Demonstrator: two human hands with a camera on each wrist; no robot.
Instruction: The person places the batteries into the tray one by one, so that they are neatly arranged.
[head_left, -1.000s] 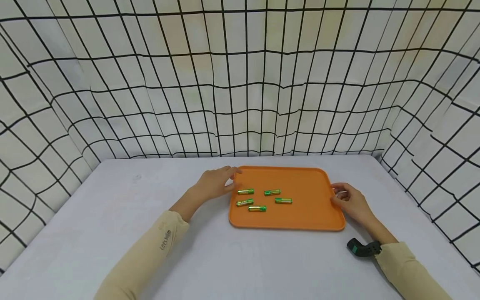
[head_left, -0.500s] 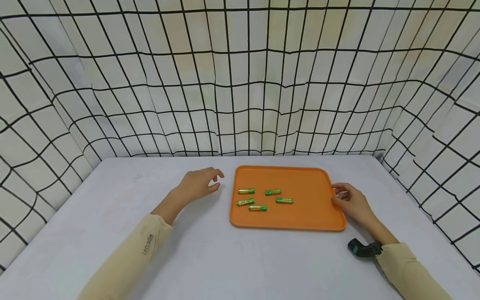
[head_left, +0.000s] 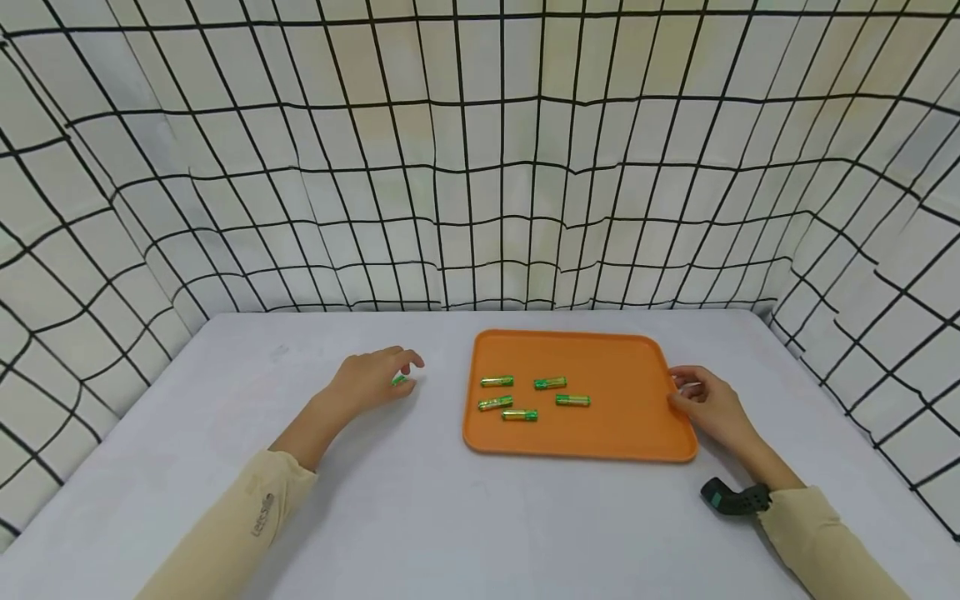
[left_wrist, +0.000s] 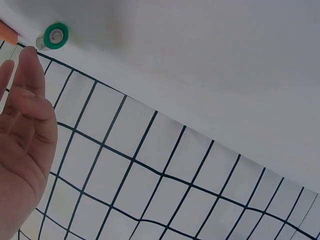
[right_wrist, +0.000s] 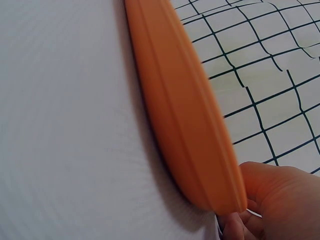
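The orange tray [head_left: 630, 400] lies on the white table, and several green-and-gold batteries [head_left: 572, 401] lie on its left half. At the tray's right edge, my right hand [head_left: 708, 406] holds the rim between thumb and curled fingers; the right wrist view shows the tray's side wall [right_wrist: 185, 110] with the hand at its end. Left of the tray, my left hand [head_left: 369, 379] is low over the table, thumb and fingers apart. Another battery [head_left: 399, 380] shows in that gap. In the left wrist view this battery [left_wrist: 54, 36] has its end towards me, right by the fingertips.
A white wall with a black grid [head_left: 480, 192] rises behind the table and along both sides. The white tabletop [head_left: 525, 525] spreads in front of the tray. A black device [head_left: 733, 497] sits on my right wrist.
My left hand has moved left, away from the tray's left edge, and a battery now shows between its thumb and fingers. My right hand stays at the tray's right edge.
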